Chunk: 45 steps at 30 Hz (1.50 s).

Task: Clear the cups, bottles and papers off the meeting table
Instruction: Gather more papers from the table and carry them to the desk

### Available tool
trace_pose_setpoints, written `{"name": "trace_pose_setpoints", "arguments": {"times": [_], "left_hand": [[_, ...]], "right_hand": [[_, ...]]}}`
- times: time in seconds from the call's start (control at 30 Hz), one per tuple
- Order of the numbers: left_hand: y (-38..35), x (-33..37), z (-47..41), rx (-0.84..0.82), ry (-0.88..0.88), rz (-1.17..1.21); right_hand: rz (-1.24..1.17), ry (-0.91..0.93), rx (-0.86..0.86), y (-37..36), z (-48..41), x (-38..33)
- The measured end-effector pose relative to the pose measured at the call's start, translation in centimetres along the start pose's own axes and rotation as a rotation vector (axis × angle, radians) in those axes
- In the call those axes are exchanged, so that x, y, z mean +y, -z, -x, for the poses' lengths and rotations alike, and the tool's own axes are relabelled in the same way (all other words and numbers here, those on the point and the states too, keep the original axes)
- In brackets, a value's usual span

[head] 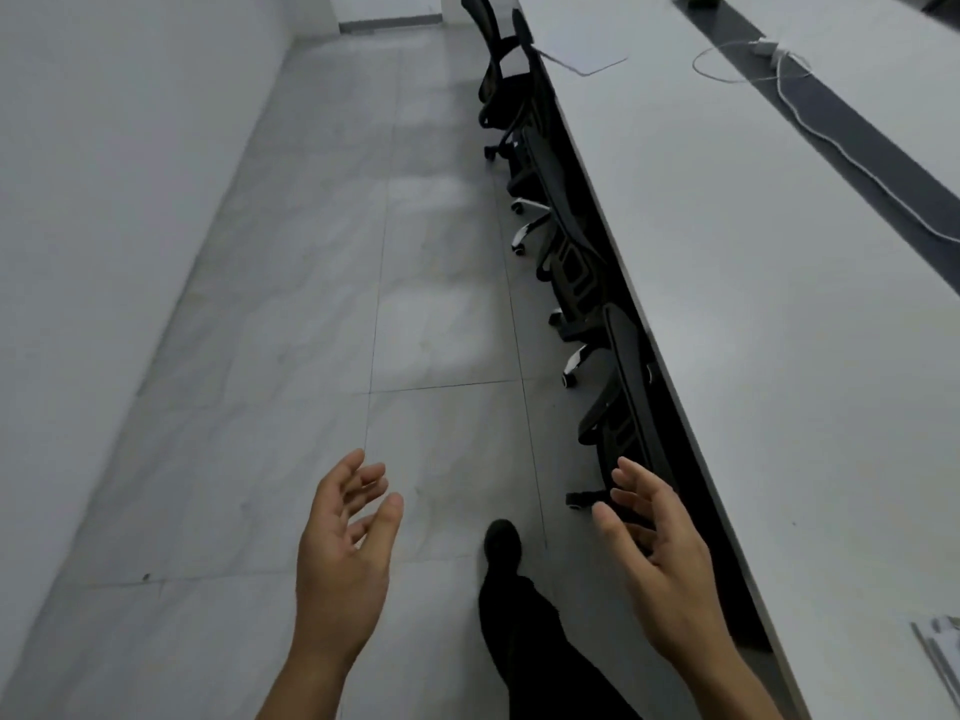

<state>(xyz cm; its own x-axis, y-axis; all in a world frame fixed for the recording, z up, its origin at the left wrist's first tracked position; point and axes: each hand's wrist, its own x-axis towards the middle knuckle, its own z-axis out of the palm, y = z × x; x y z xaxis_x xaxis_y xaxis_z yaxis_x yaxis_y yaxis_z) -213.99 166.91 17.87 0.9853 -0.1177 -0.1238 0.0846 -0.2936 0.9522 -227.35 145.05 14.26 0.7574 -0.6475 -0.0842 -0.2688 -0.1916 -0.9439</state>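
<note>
hands hang empty: left hand (343, 553) and right hand (654, 548) both have loose, spread fingers. papers (941, 654) lie on the meeting table (753, 356), off to the right of the right hand, so that hand is nearer.

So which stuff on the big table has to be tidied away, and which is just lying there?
To clear: far paper sheet; near paper stack on the table.
Just there: white cable; black chairs.
</note>
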Motion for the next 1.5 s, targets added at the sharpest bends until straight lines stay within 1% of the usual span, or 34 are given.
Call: {"name": "trace_pose_setpoints", "arguments": {"times": [0.13, 0.27, 0.4, 0.47, 0.57, 0.63, 0.73, 0.83, 0.93, 1.03, 1.13, 1.33, 1.43, 1.5], "left_hand": [[-2.9, 2.4, -12.0, 0.003, -0.015, -0.033], [-4.1, 8.2, -23.5, 0.043, -0.069, -0.026], [-5.3, 12.1, -32.9, 0.086, -0.091, 0.009], [-6.4, 12.7, -37.5, 0.103, -0.071, 0.030], [-8.7, 12.0, -45.4, 0.102, -0.003, 0.052], [-10.4, 11.4, -51.5, 0.105, 0.036, 0.054], [-13.0, 11.6, -61.8, 0.111, 0.051, 0.069], [-15.3, 14.8, -72.1, 0.075, 0.038, 0.059], [-17.8, 19.8, -82.0, 0.033, -0.033, 0.034], [-20.7, 24.0, -90.7, -0.035, -0.098, 0.023], [-24.3, 25.8, -98.5, -0.083, -0.125, 0.011], [-32.9, 26.1, -114.3, -0.130, -0.070, -0.036], [-36.2, 29.1, -122.8, -0.130, -0.069, -0.052], [-38.0, 32.2, -128.3, -0.117, -0.101, -0.056]], "right_hand": [[-0.024, -0.009, 0.008, -4.1, -12.8, -0.9], [-0.014, 0.068, -0.026, -7.2, -25.7, -6.6], [-0.005, 0.115, -0.083, -10.0, -36.4, -11.8], [0.001, 0.119, -0.112, -11.7, -41.4, -12.9], [0.007, 0.089, -0.139, -15.2, -48.9, -12.6], [0.029, 0.061, -0.146, -17.6, -54.5, -12.0], [0.101, 0.074, -0.151, -20.6, -64.1, -12.7], [0.111, 0.075, -0.122, -22.1, -73.5, -15.9], [0.068, 0.086, -0.066, -22.8, -82.6, -20.0], [-0.004, 0.080, 0.014, -23.4, -90.3, -22.5], [-0.065, 0.047, 0.082, -24.7, -97.7, -22.9], [-0.080, -0.051, 0.142, -27.7, -114.6, -20.4], [-0.103, -0.083, 0.145, -28.2, -124.7, -21.6], [-0.105, -0.062, 0.147, -28.5, -131.3, -23.6]]}}
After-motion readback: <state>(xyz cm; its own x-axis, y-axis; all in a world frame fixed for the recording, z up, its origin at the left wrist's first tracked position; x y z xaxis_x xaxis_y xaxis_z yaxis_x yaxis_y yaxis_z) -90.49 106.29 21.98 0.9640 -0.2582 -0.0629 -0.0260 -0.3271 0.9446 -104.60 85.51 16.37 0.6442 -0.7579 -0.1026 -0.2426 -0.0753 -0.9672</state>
